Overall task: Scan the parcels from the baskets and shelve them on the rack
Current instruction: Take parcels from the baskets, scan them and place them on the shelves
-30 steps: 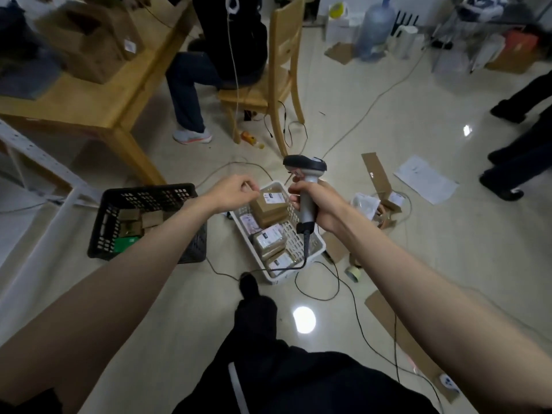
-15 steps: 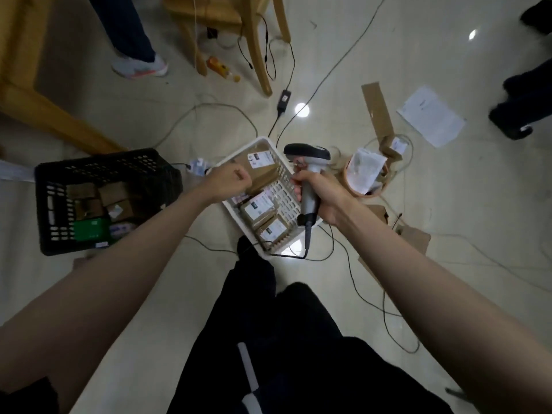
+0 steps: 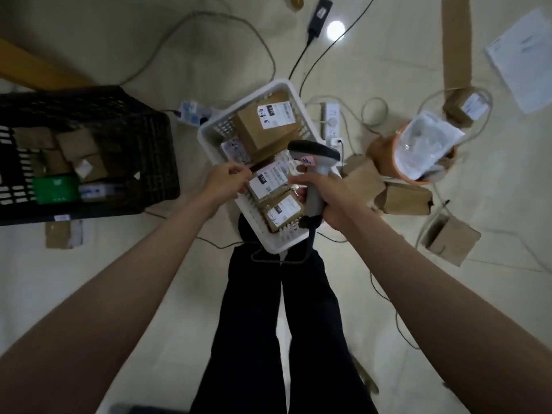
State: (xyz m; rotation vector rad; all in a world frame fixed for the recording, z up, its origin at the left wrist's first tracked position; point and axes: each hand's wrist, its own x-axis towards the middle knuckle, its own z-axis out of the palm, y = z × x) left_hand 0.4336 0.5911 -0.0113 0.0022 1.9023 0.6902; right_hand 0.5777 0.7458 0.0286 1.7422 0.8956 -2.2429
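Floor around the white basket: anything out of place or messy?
Yes. Loose cables snake across the floor near the white basket. Right of it lie torn cardboard scraps, an open empty box on its side and a stray paper sheet. Nothing looks spilled.

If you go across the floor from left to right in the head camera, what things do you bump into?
black basket → white basket → power strip → orange tub → white paper sheet

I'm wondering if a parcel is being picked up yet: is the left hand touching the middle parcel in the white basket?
Touching. In the head view the left hand pinches the left edge of the middle parcel.
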